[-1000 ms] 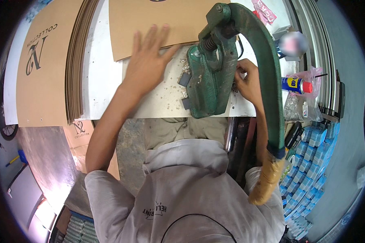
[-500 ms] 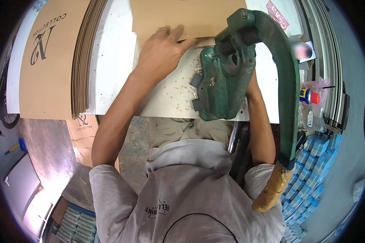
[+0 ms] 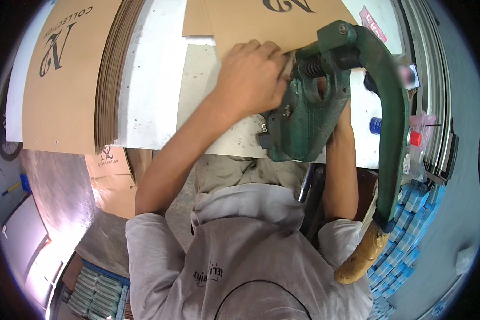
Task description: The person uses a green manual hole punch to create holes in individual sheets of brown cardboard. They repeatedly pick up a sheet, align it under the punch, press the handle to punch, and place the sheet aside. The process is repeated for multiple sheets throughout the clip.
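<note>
A green hand-lever eyelet press (image 3: 309,125) stands at the table's front edge, its long curved lever reaching back toward me and ending in a tape-wrapped handle (image 3: 362,258). My left hand (image 3: 253,77) is closed, with bent fingers on the near edge of a flat brown paper bag (image 3: 240,24) right beside the press's jaw. Part of that bag lies behind the press, and dark printing shows at its far side. A second brown sheet (image 3: 197,24) lies under its left side. Behind the press goes my right forearm (image 3: 342,160); the press hides the fingers of my right hand.
A thick stack of flat brown bags (image 3: 72,101) lies at the left of the white table (image 3: 149,90). Small ring-like bits lie around the press base. A blue can with a red cap (image 3: 376,126) and a plastic bag (image 3: 422,120) sit at the right. Blue bundles (image 3: 405,234) are below.
My left hand has moved right, up to the press, and its fingers have closed. The brown bag has shifted and turned, bringing its printing into view. The press has shifted slightly right in the picture.
</note>
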The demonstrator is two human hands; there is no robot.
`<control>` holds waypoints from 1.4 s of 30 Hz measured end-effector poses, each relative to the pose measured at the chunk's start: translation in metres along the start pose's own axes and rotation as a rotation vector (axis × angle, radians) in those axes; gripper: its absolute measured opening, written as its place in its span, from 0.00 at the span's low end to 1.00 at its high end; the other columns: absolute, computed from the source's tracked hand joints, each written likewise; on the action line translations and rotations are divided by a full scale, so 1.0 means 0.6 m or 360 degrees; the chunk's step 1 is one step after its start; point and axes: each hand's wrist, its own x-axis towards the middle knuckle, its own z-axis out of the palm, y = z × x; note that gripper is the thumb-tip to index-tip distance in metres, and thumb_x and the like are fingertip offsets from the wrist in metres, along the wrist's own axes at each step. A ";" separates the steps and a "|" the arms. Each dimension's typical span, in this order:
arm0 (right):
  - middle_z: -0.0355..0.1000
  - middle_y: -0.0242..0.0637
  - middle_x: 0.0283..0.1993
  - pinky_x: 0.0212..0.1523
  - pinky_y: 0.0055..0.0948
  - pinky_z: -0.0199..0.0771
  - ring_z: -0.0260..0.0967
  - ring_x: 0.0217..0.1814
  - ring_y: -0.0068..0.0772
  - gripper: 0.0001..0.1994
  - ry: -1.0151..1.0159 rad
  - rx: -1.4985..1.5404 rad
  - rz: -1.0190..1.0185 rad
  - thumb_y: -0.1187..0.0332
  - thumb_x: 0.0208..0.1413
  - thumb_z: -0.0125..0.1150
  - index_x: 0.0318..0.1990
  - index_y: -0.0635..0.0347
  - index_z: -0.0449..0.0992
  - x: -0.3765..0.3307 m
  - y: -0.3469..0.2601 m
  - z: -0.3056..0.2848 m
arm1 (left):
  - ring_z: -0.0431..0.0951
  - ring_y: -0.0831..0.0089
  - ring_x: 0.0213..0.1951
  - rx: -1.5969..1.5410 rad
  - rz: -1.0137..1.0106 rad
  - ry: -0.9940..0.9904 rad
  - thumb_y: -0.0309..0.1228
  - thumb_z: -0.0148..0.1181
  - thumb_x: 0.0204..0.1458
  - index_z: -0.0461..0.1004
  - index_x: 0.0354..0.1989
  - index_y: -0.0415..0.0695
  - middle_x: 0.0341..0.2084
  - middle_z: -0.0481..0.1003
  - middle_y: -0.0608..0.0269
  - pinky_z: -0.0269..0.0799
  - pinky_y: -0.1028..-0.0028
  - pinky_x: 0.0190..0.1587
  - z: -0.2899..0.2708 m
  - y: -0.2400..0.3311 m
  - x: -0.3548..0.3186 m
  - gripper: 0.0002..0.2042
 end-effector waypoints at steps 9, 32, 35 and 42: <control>0.79 0.46 0.44 0.40 0.25 0.78 0.78 0.39 0.29 0.15 0.0386 -0.0874 -0.0865 0.67 0.65 0.55 0.51 0.71 0.78 -0.142 -0.177 -0.023 | 0.76 0.57 0.45 -0.0045 -0.0033 0.0038 0.34 0.72 0.49 0.85 0.40 0.42 0.45 0.77 0.61 0.73 0.60 0.51 0.020 -0.001 -0.014 0.13; 0.75 0.46 0.58 0.61 0.36 0.71 0.73 0.58 0.35 0.17 -0.0114 -0.1591 -0.0809 0.66 0.69 0.56 0.59 0.66 0.74 -0.114 -0.087 -0.103 | 0.81 0.78 0.38 -0.0891 -0.0542 0.1691 0.24 0.59 0.64 0.81 0.39 0.39 0.36 0.81 0.62 0.77 0.76 0.38 -0.153 -0.110 -0.011 0.05; 0.75 0.49 0.56 0.56 0.38 0.74 0.75 0.58 0.44 0.17 -0.0275 -0.1881 -0.0811 0.76 0.59 0.61 0.56 0.70 0.75 -0.056 -0.028 -0.114 | 0.77 0.84 0.32 -0.1099 -0.0478 0.2087 0.28 0.60 0.67 0.78 0.37 0.39 0.32 0.81 0.64 0.72 0.83 0.33 -0.263 -0.118 -0.072 0.07; 0.80 0.49 0.52 0.57 0.39 0.74 0.78 0.53 0.45 0.19 -0.0474 -0.1660 -0.0587 0.76 0.53 0.66 0.54 0.67 0.77 -0.023 0.017 -0.145 | 0.81 0.68 0.42 -0.1099 -0.0888 0.2202 0.19 0.61 0.62 0.74 0.50 0.31 0.41 0.78 0.58 0.80 0.71 0.44 -0.393 -0.164 -0.286 0.10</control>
